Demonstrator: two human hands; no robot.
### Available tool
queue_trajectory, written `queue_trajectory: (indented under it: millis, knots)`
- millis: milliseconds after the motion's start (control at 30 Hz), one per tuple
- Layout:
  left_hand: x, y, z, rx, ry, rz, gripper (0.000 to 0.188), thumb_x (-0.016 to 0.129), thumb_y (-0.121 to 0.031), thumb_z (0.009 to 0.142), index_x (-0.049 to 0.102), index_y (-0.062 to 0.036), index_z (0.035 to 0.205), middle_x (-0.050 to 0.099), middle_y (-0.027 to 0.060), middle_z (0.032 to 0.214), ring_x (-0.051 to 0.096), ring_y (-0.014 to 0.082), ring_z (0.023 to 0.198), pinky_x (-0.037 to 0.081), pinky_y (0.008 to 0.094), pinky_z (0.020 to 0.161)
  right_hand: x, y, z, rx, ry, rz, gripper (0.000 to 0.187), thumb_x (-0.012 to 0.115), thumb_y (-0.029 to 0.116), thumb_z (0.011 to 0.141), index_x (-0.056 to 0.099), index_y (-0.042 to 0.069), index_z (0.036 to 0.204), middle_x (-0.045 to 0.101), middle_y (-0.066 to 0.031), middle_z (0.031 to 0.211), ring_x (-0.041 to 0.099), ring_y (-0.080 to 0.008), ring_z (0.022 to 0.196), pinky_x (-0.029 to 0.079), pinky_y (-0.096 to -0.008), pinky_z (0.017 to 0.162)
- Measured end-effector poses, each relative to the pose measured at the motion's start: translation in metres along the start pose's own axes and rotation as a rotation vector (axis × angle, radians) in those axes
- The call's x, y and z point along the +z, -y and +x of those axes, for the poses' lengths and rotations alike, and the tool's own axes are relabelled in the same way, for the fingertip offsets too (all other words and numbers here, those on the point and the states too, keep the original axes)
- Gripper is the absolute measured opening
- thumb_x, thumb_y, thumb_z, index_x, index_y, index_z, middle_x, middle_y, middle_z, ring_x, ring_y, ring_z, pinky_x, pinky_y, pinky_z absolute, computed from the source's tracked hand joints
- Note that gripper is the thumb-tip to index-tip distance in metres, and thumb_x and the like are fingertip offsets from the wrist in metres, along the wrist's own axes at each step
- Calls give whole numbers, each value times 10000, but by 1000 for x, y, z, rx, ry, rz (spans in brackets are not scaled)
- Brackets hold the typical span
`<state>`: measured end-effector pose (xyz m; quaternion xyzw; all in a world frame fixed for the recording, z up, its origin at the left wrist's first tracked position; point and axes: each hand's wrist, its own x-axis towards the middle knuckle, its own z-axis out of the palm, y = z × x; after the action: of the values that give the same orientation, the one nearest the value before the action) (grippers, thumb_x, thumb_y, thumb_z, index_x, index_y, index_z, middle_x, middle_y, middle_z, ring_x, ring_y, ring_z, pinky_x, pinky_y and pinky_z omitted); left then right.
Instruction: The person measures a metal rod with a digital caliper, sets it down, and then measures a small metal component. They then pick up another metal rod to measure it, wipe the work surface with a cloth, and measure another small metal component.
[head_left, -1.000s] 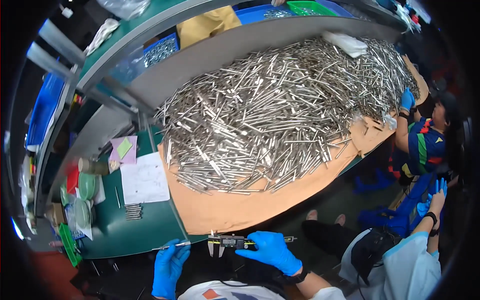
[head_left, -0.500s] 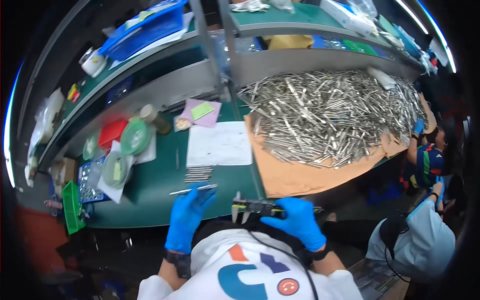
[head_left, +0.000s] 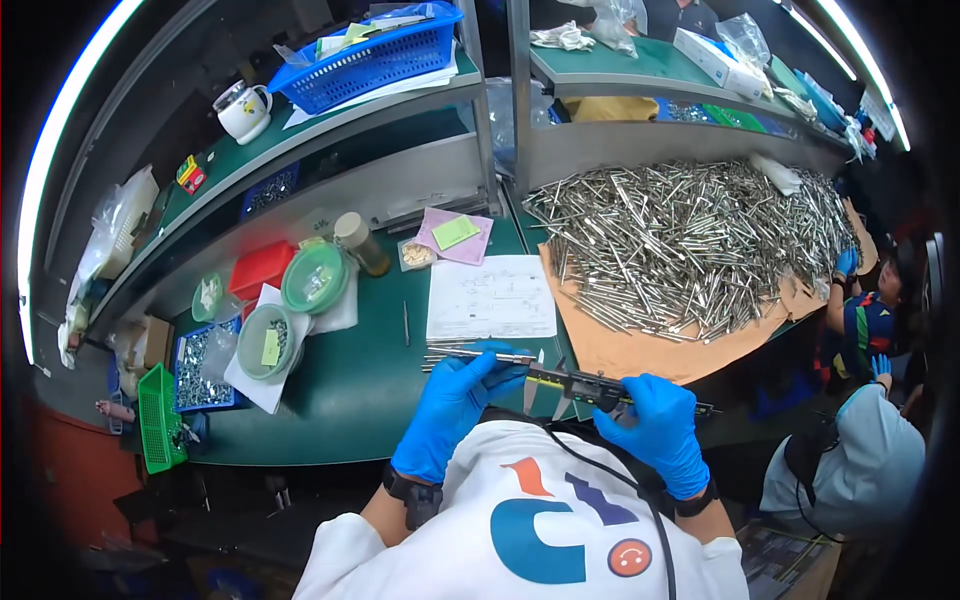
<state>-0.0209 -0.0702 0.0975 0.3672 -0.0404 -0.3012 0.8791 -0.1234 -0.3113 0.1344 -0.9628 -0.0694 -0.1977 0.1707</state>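
Both my hands wear blue gloves. My right hand (head_left: 657,428) grips the body of a digital caliper (head_left: 585,384) held level over the front edge of the green bench (head_left: 350,385). My left hand (head_left: 457,400) pinches a thin steel rod (head_left: 470,353) at the caliper's jaw end. A short row of similar rods (head_left: 448,359) lies just beyond my left fingers, below a white printed sheet (head_left: 492,297). A big heap of steel rods (head_left: 690,240) lies on brown cardboard (head_left: 640,352) to the right.
Left of the sheet stand green lidded tubs (head_left: 315,278), a red box (head_left: 258,270), a blue tray of small parts (head_left: 196,362) and a green basket (head_left: 158,418). Shelves above hold a blue basket (head_left: 370,62) and a white mug (head_left: 243,110). Another seated person (head_left: 865,450) is at the right.
The view has swung left and closer to the bench. My left hand has moved from the bench front to the caliper's jaws and now holds a rod there; my right hand kept the caliper.
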Motion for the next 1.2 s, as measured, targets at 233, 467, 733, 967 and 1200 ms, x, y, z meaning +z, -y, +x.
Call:
queue_trajectory:
  millis: [233,467,733,967,1200]
  knots:
    - [-14,-11,11,-9,-94,87,260,547,-124,924,572,22,1137,631,161,1091,644,247,969,552,357,829,13,1,24,-47,8,-8,388,784,374,692,618,57,844,509,-62,596,543,-208,528,418,-305,448]
    - [-28,-13,21,-37,-149,61,231,554,-125,922,591,1,1113,638,142,1074,646,234,943,550,348,819,20,2,43,-37,104,-11,414,787,402,681,619,72,867,484,-50,572,526,-194,523,409,-304,447]
    - [-27,-9,22,-62,-158,29,199,556,-128,925,615,-17,1079,644,124,1044,642,220,952,543,334,838,21,1,47,7,143,-63,442,807,450,626,627,71,767,537,-56,585,561,-204,509,426,-290,450]
    - [-29,1,20,-95,-155,63,279,527,-145,940,544,21,1163,628,161,1084,640,255,978,543,382,856,19,0,40,39,129,-35,445,808,464,616,620,70,704,551,-59,575,565,-206,502,431,-289,452]
    - [-25,1,24,-115,-149,82,264,529,-153,940,565,10,1144,634,146,1071,634,244,983,536,378,851,22,-7,36,77,143,2,445,807,465,619,622,68,702,562,-72,587,574,-222,509,443,-307,465]
